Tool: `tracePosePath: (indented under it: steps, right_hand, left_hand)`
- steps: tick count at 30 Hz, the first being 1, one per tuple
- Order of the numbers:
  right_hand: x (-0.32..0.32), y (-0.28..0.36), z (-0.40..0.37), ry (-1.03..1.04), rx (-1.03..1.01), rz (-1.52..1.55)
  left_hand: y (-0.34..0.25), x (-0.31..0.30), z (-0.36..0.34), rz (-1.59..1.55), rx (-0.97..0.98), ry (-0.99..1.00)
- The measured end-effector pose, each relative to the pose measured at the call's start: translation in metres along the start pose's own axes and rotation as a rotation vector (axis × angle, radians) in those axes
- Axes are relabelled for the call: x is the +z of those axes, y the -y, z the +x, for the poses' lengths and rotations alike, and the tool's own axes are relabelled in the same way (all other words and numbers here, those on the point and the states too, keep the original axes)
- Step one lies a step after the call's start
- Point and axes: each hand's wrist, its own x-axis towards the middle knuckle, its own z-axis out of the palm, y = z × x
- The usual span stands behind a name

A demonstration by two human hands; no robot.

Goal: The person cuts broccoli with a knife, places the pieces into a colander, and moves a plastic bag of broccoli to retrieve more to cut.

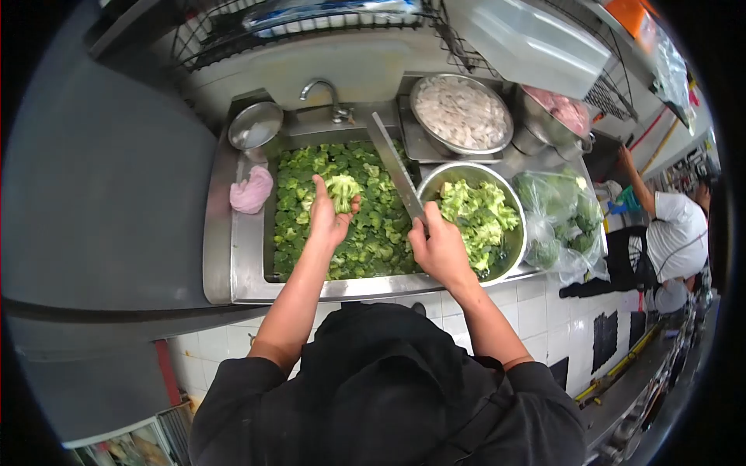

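Observation:
Over a sink full of cut broccoli [311, 241], my left hand [332, 217] holds a pale green broccoli piece [342, 193] between thumb and fingers. My right hand [441, 247] is wrapped round the handle of a large knife [395, 165], whose wide blade points up and to the left, clear of the held piece. Beside that hand, on the right, stands a metal bowl [522, 237] with broccoli pieces [478, 217] in it.
A faucet [330, 97], small metal bowl [256, 128] and pink cloth [251, 190] are around the sink. Behind are bowls of pale meat [462, 113] and pink meat [561, 109]. Bagged broccoli [561, 221] lies right. Another person [672, 233] stands far right.

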Motion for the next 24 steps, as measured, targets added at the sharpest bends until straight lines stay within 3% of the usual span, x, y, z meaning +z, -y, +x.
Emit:
tracePosePath:
  steps: [6,8,12,14,18,24]
  right_hand:
    - [-0.011,-0.024,-0.034,0.021,-0.038,-0.404]
    - [-0.018,-0.031,-0.042,0.013,-0.019,-0.469]
    - [-0.037,-0.046,-0.059,0.02,0.045,-0.54]
    - [-0.046,-0.053,-0.066,0.058,0.107,-0.582]
    - [-0.062,-0.052,-0.079,0.073,0.191,-0.594]
    - [-0.076,-0.048,-0.09,0.117,0.293,-0.618]
  left_hand:
    - [0.064,0.07,0.011,0.171,0.006,-0.03]
    - [0.086,0.094,0.014,0.294,0.131,-0.173]
    - [0.113,0.124,0.011,0.212,0.057,0.054]
    - [0.125,0.14,0.002,0.28,0.092,-0.012]
    - [0.149,0.148,0.002,0.327,0.045,-0.035]
    - [0.179,0.144,0.018,0.478,0.235,0.006]
